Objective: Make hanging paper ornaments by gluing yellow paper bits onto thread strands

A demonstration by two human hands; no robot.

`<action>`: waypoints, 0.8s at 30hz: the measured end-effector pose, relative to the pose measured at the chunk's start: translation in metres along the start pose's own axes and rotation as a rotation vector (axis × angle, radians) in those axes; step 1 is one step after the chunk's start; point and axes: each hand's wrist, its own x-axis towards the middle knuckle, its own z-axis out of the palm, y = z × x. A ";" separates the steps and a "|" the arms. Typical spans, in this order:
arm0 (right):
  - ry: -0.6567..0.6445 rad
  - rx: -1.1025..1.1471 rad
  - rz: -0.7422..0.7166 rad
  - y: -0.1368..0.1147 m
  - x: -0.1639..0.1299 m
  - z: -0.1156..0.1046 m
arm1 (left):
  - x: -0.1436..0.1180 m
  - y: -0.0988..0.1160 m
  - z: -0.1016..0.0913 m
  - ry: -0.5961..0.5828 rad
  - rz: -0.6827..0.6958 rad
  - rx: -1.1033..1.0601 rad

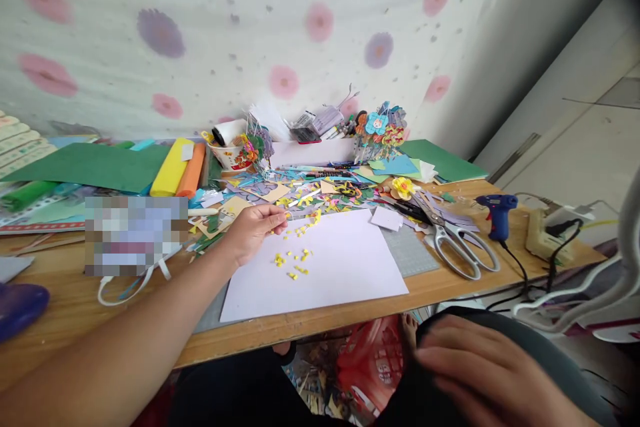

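My left hand is over the far left part of a white sheet of paper, thumb and fingers closed in a pinch. From the pinch a thin pale piece sticks out toward a small yellow bit; whether the two are joined is too small to tell. Small yellow paper bits lie scattered on the sheet below. My right hand, blurred, is off the table above my lap, with its fingers loosely stretched out and nothing seen in them.
Large scissors and a blue glue gun with its cord lie to the right. Paper scraps cover the back. A yellow roll, an orange roll and a paper tub stand behind. A red basket sits below the table.
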 end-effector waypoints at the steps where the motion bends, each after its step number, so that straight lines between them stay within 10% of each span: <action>1: -0.092 0.060 -0.012 -0.003 0.025 0.010 | -0.002 -0.002 0.000 -0.007 0.002 0.004; 5: -0.191 0.255 -0.067 0.020 0.111 0.044 | -0.008 -0.009 0.001 -0.049 -0.005 0.033; 10: 0.182 0.309 0.120 0.069 0.176 0.071 | -0.011 -0.006 0.001 -0.072 -0.018 0.054; 14: 0.216 0.251 0.124 0.087 0.187 0.072 | -0.013 -0.004 -0.001 -0.040 -0.037 0.044; 17: 0.248 0.155 0.183 0.112 0.169 0.049 | -0.013 -0.006 -0.003 -0.002 -0.081 0.036; 22: 0.550 0.321 0.780 0.173 0.118 -0.029 | -0.013 -0.004 -0.004 0.022 -0.109 0.013; 24: 0.452 0.148 0.931 0.190 0.098 -0.054 | -0.012 -0.003 -0.004 0.036 -0.108 0.000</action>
